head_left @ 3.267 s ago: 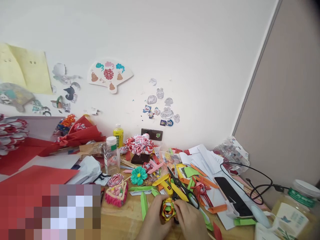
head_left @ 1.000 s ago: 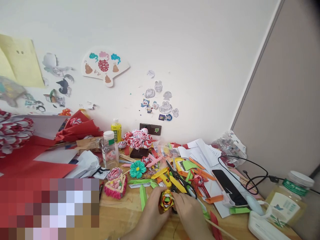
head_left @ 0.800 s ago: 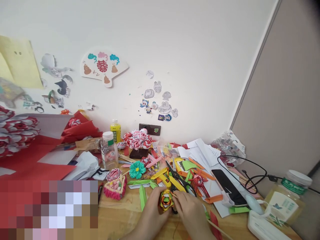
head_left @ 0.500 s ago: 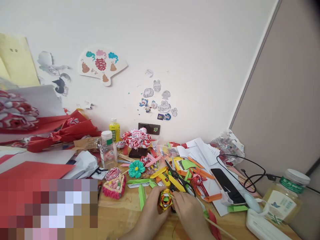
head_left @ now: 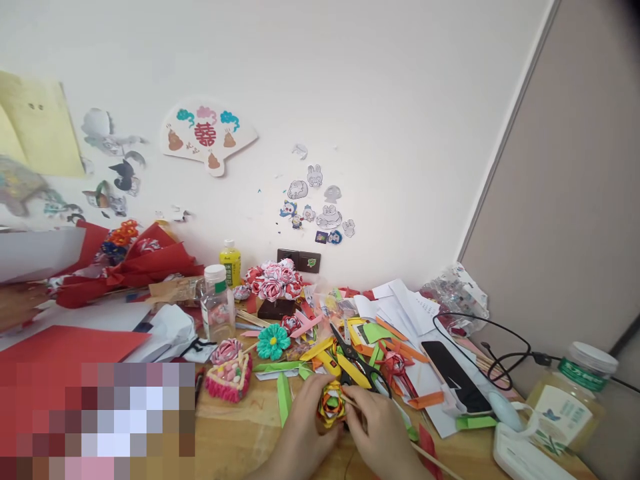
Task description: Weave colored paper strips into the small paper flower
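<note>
Low in the middle of the head view, a folded paper flower (head_left: 331, 404) in yellow, green and orange sits between my two hands. My left hand (head_left: 307, 417) curls around its left side, fingers closed on it. At its right edge, my right hand (head_left: 376, 423) pinches a thin wooden stick (head_left: 437, 460), which passes beneath the palm and comes out at lower right. How the stick meets the flower is hard to make out. Just beyond my hands lie black-handled scissors (head_left: 356, 353) and a yellow paper strip (head_left: 353, 370). A green paper strip (head_left: 283, 397) is left of my left hand.
A teal flower (head_left: 273, 341), a pink-edged heart box (head_left: 229, 379) and a clear bottle (head_left: 217, 307) stand to the left. Rightward are a phone (head_left: 456, 377), a black cable (head_left: 500, 387) and a large jar (head_left: 567, 400). Another person's hand (head_left: 20, 305) is blurred at far left.
The red-and-white flower bouquet at the far left has gone from view, and another person's blurred hand shows there. My hands keep their hold on the flower and stick with only slight shifts.
</note>
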`<state>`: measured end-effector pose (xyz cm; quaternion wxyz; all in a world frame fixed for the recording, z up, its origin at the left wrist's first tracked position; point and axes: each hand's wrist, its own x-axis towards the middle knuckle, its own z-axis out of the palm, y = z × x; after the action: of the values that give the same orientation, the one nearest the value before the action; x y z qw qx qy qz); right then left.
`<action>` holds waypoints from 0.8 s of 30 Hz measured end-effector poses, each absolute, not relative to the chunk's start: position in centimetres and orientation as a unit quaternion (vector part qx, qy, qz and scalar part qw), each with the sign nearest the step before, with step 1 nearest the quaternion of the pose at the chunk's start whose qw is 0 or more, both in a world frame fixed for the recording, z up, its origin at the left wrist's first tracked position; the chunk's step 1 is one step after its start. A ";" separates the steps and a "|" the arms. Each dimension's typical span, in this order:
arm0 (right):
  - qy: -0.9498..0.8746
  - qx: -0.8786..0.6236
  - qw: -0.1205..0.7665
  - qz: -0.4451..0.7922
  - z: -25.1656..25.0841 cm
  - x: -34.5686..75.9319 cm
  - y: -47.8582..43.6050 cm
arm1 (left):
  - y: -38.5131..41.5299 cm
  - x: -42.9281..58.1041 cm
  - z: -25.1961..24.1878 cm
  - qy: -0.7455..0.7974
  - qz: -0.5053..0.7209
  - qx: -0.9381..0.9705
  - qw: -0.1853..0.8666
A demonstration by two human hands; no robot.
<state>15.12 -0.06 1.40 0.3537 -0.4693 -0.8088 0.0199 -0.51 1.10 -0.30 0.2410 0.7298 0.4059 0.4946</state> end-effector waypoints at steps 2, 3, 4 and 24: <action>-0.810 -0.470 0.349 0.034 1.4 15.1 -0.1 | 1.2 -0.7 -0.4 0.410 0.485 0.738 0.228; -0.810 -0.469 0.351 0.037 1.4 15.1 -0.1 | 1.2 -0.8 -0.4 0.414 0.484 0.738 0.224; -0.808 -0.467 0.357 0.035 1.5 15.1 -0.1 | 1.2 -0.8 -0.4 0.420 0.482 0.736 0.224; -0.795 -0.427 0.429 -0.041 1.1 15.7 1.0 | 1.0 -0.5 -1.0 0.376 0.469 0.754 0.267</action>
<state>15.71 0.97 1.11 0.4289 -0.4272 -0.7949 -0.0409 -0.50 1.03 -1.00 0.2669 0.7535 0.3758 0.4687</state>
